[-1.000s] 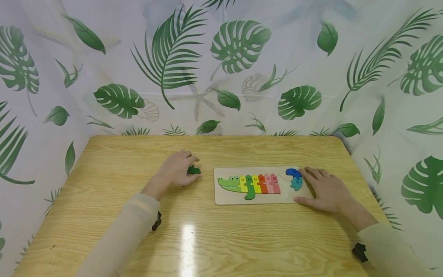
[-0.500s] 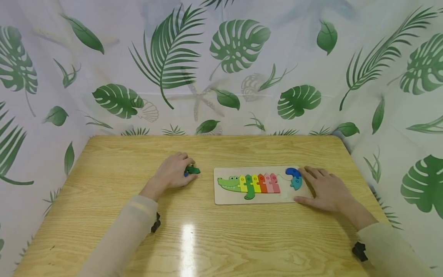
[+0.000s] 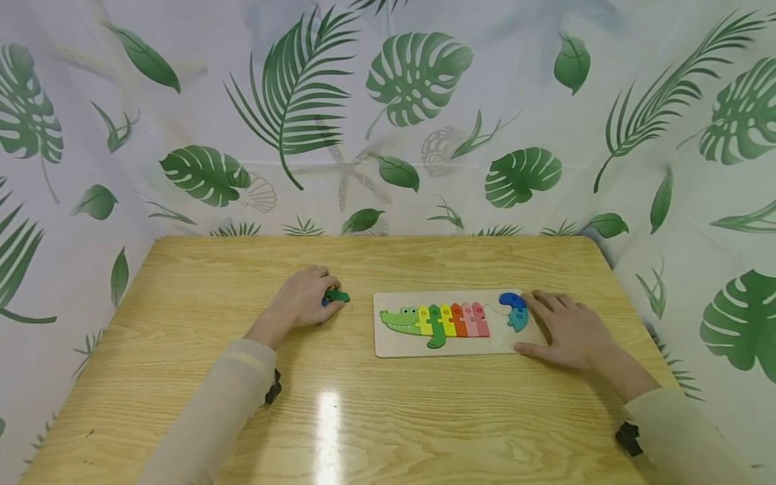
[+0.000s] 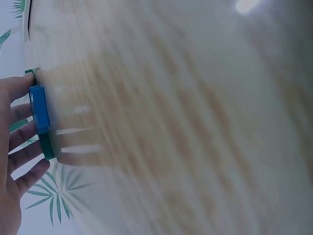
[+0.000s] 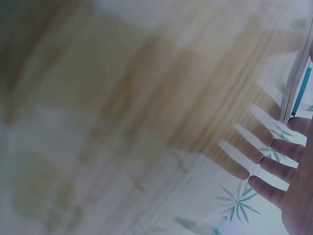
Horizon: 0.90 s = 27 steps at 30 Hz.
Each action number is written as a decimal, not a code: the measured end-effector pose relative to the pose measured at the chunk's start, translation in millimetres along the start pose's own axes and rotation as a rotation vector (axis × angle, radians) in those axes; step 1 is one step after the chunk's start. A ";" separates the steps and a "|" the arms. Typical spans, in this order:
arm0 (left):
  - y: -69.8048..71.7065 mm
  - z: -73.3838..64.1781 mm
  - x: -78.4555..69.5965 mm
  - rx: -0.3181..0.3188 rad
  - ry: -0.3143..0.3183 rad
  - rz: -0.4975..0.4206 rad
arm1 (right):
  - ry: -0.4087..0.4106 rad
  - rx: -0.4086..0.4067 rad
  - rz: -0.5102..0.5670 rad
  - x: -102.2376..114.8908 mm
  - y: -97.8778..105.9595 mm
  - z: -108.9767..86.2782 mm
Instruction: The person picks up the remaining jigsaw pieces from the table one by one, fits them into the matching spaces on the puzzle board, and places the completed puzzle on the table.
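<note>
My left hand [image 3: 303,298] is left of the wooden board [image 3: 388,347], pinching puzzle pieces between thumb and fingers. A green puzzle piece [image 3: 337,296] pokes out toward the board. In the left wrist view a blue puzzle piece [image 4: 40,108] lies against a green part [image 4: 47,147]; whether they are joined I cannot tell. On the board lies a crocodile puzzle with a green head [image 3: 400,322], coloured body pieces [image 3: 456,320] and a blue tail piece [image 3: 512,300] above a teal piece [image 3: 518,318]. My right hand [image 3: 566,333], fingers spread, touches the board's right end.
The board lies on a wood-grain table [image 3: 424,417]. A leaf-patterned cloth [image 3: 339,101] hangs behind the table and along both sides. Between the pink piece and the teal piece there is a bare gap on the board.
My left hand has drawn slightly left with its pieces, and a bit of blue now shows beside the green. My right hand and the board stay in place.
</note>
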<state>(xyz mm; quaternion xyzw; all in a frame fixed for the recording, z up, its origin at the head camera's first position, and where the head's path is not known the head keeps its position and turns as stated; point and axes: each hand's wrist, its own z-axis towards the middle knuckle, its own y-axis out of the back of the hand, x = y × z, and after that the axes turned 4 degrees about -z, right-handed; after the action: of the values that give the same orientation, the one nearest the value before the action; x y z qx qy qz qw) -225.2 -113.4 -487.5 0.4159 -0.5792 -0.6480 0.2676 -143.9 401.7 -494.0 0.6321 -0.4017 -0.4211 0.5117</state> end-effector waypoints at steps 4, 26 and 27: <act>0.6 1.0 1.4 -0.006 -0.003 -0.004 | -0.003 0.001 -0.003 -0.2 0.3 0.5; 3.7 0.2 13.4 -0.006 0.195 -0.018 | 0.002 -0.021 -0.006 -1.0 -2.0 0.3; 3.9 0.1 14.0 -0.008 0.204 -0.021 | 0.002 -0.021 -0.005 -0.8 -1.6 0.1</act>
<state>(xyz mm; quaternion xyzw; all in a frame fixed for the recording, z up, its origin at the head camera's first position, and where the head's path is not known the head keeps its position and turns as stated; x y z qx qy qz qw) -232.9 -125.6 -486.9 0.4844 -0.5423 -0.6073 0.3200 -144.1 402.6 -495.4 0.6281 -0.3951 -0.4260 0.5176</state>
